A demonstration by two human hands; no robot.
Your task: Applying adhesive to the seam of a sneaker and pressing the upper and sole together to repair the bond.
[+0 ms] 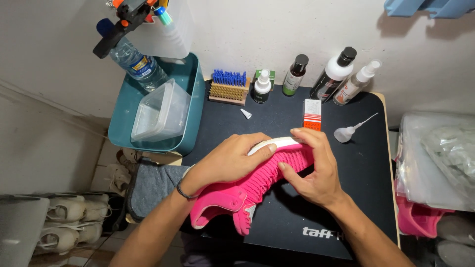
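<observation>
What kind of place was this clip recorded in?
Probably a small shoe cleaning or repair workstation. Both hands, left hand and right hand, hold a pink knit shoe on a dark desk mat, with brushes and bottles behind and white sneakers stored below.

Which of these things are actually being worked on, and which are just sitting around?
In hand:
- pink shoe, gripped by the left hand and right hand

Lying about:
- brushes
- four bottles along the wall
- small red box
- nozzle squeeze bottle
- teal tub
</observation>
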